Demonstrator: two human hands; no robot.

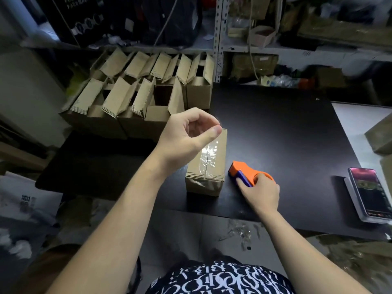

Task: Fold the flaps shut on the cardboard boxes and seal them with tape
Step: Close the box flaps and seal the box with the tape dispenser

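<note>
A small cardboard box (209, 166) stands on the black table (286, 134), flaps folded down, with clear tape shining along its top seam. My left hand (186, 136) hovers above the box's far end, fingers loosely curled, thumb near the fingertips, holding nothing that I can see. My right hand (259, 193) grips an orange tape dispenser (247, 171) with a blue handle, which rests on the table just right of the box. Several open boxes (140, 96) with raised flaps stand in rows at the table's far left.
A phone (370, 192) with a lit screen lies on a stand at the table's right edge. Metal shelving (218, 39) full of goods rises behind the table. Another cardboard box (381, 136) shows at the far right. Tape scraps litter the floor near my legs.
</note>
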